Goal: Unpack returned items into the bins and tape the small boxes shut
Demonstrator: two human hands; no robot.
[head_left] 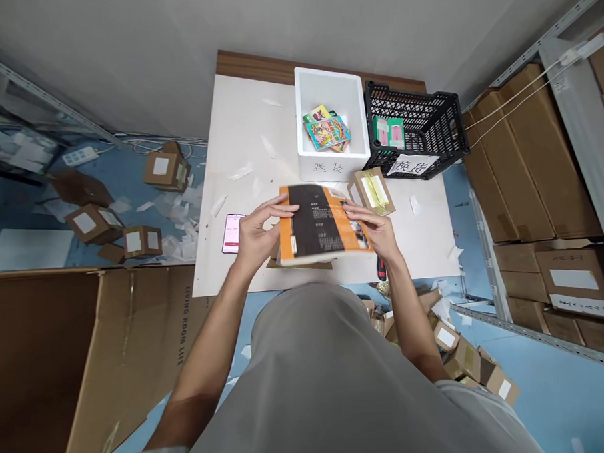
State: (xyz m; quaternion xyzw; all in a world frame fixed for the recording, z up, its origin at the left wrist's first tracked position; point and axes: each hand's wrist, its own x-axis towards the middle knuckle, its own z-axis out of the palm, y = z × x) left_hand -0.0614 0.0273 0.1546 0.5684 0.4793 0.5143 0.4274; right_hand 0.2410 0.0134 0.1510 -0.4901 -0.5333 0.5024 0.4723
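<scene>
Between my two hands is an orange and black book (318,219), raised over the front of the white table. My left hand (260,229) grips its left edge, fingers on the cover and thumb near the side. On the opposite edge, my right hand (375,228) has its fingers laid over the cover. Part of a flat brown cardboard piece (304,265) shows beneath the book. A small taped carton (371,191) stands just beyond my right hand. Close to my right wrist lies a red and black tool (381,270), partly hidden. Left of my left hand is a lit phone (232,233).
A white bin (333,166) holding several colourful booklets stands at the back, beside a black crate (418,131) with green and pink items. A large open carton (137,354) stands at lower left. Small boxes litter the floor; shelves with cartons (529,163) line the right.
</scene>
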